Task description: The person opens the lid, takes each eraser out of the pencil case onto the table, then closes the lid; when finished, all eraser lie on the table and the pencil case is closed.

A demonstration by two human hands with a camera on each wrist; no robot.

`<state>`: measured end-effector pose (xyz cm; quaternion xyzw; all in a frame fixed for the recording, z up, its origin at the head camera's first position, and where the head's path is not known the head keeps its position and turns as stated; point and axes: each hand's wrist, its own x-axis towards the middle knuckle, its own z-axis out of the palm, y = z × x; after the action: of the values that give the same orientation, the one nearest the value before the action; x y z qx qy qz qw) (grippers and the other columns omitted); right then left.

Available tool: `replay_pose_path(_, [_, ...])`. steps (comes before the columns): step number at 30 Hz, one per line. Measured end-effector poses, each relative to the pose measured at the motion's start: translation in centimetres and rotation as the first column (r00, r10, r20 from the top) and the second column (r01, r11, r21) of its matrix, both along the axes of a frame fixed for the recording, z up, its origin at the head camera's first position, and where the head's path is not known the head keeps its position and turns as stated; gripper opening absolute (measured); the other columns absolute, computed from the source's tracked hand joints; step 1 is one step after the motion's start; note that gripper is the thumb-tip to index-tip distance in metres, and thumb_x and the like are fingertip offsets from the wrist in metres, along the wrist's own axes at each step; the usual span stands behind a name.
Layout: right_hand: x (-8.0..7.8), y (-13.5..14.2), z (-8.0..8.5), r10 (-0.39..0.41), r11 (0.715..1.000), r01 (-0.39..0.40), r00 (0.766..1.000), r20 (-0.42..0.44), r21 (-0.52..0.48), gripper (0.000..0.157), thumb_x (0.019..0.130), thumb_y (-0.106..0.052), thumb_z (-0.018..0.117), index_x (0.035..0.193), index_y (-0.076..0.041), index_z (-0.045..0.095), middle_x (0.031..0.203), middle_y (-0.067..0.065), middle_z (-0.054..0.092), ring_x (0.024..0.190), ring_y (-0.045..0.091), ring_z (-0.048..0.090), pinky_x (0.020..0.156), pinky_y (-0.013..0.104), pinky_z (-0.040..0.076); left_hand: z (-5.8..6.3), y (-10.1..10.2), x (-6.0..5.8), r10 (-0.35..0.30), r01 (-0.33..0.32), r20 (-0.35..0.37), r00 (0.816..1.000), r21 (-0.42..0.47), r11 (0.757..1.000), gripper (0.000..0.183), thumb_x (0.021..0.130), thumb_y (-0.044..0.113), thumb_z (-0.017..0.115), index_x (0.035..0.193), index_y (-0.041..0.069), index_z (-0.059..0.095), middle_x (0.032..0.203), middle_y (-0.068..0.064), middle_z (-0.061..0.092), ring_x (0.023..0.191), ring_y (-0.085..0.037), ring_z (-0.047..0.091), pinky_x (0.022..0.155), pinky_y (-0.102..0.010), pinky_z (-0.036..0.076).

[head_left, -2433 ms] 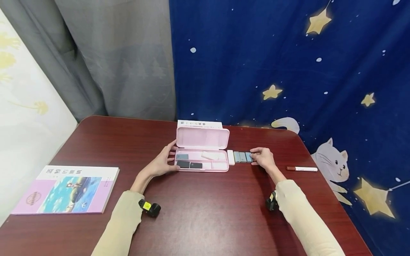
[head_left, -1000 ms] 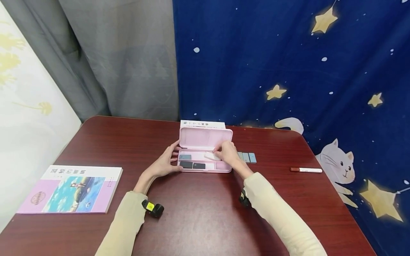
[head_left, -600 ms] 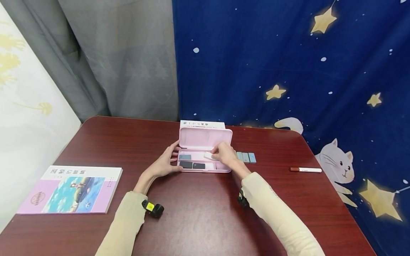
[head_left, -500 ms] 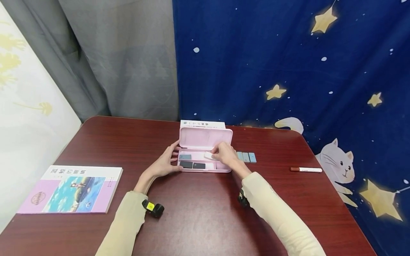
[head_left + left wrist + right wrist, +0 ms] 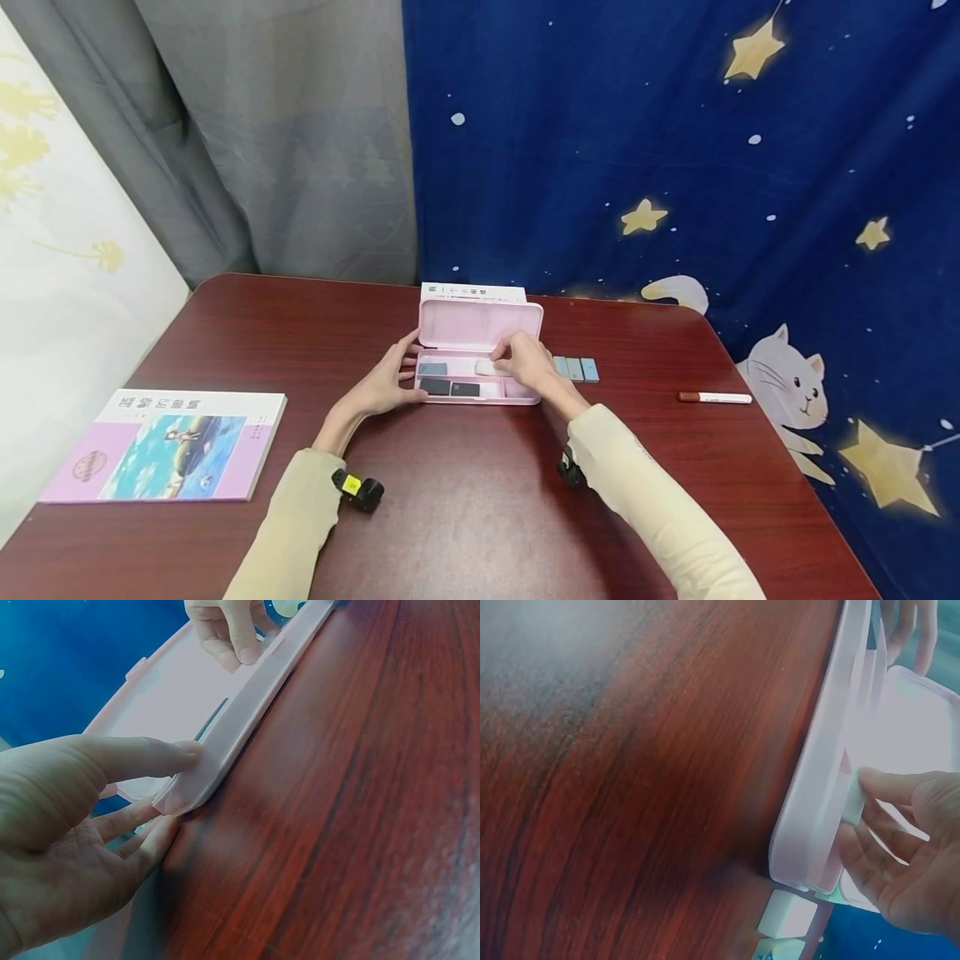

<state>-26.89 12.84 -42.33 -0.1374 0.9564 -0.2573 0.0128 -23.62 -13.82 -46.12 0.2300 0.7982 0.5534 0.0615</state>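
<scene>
A pink pencil case (image 5: 480, 401) lies with its lid (image 5: 480, 323) raised. My left hand (image 5: 382, 379) grips its left end, thumb at the front wall and fingers behind. Inside the case, my right hand (image 5: 528, 362) pinches a white eraser (image 5: 853, 799) in the back compartment; its right part is covered by the fingers in the head view. A blue-grey eraser (image 5: 432, 368) sits at the back left of the case, and two black erasers (image 5: 450, 387) lie in the front compartment. Right of the case stands a row of blue-grey erasers (image 5: 575, 369), partly behind my right hand.
A white box or book (image 5: 472, 291) with printed characters stands behind the lid. On the left lies a picture book (image 5: 161, 446). A brown-capped marker (image 5: 715, 398) is at the right on the dark red table (image 5: 465, 500). Curtains hang beyond the back edge.
My right hand has moved left from the row of erasers into the case and taken hold of the white eraser, which now lies straighter. My left hand has stayed on the case.
</scene>
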Motion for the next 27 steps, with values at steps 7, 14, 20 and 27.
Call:
replay_pose_path(7, [-0.3, 0.8, 0.1, 0.051, 0.986, -0.062, 0.996, -0.072, -0.153, 0.016, 0.083, -0.001, 0.071, 0.098, -0.007, 0.072, 0.083, 0.007, 0.069, 0.077, 0.020, 0.063, 0.069, 0.033, 0.052, 0.0, 0.0, 0.1, -0.008, 0.008, -0.002, 1.000, -0.004, 1.000, 0.104, 0.072, -0.010, 0.077, 0.153, 0.001, 0.011, 0.136, -0.029, 0.031, 0.123, -0.045, 0.039, 0.104, -0.054, 0.038])
replay_pose_path(14, [-0.3, 1.2, 0.2, 0.072, 0.968, -0.078, 0.997, -0.034, -0.239, 0.033, 0.085, 0.002, 0.067, 0.116, -0.009, 0.066, 0.085, 0.010, 0.066, 0.075, 0.020, 0.061, 0.059, 0.028, 0.054, 0.1, 0.0, 0.1, -0.005, 0.005, 0.002, 1.000, -0.003, 1.000, 0.105, 0.072, -0.011, 0.077, 0.153, 0.001, 0.011, 0.136, -0.030, 0.031, 0.123, -0.045, 0.039, 0.103, -0.054, 0.038])
replay_pose_path(20, [0.0, 1.5, 0.3, 0.024, 0.955, -0.015, 0.999, 0.028, -0.296, 0.035, 0.085, 0.002, 0.066, 0.117, -0.011, 0.066, 0.083, 0.009, 0.064, 0.069, 0.018, 0.062, 0.053, 0.026, 0.053, 0.4, 0.0, 0.3, -0.003, 0.003, 0.007, 1.000, 0.000, 1.000, 0.104, 0.072, -0.011, 0.077, 0.152, 0.001, 0.011, 0.136, -0.030, 0.031, 0.123, -0.046, 0.039, 0.104, -0.055, 0.037])
replay_pose_path(27, [0.3, 1.8, 0.3, 0.013, 0.875, 0.061, 0.989, 0.150, -0.479, 0.036, 0.086, 0.010, 0.062, 0.120, -0.003, 0.060, 0.090, 0.016, 0.059, 0.068, 0.020, 0.062, 0.053, 0.040, 0.058, 0.1, 0.0, 0.1, -0.001, 0.001, 0.005, 1.000, -0.005, 1.000, 0.105, 0.072, -0.011, 0.077, 0.153, 0.002, 0.011, 0.137, -0.030, 0.031, 0.123, -0.045, 0.039, 0.104, -0.054, 0.037])
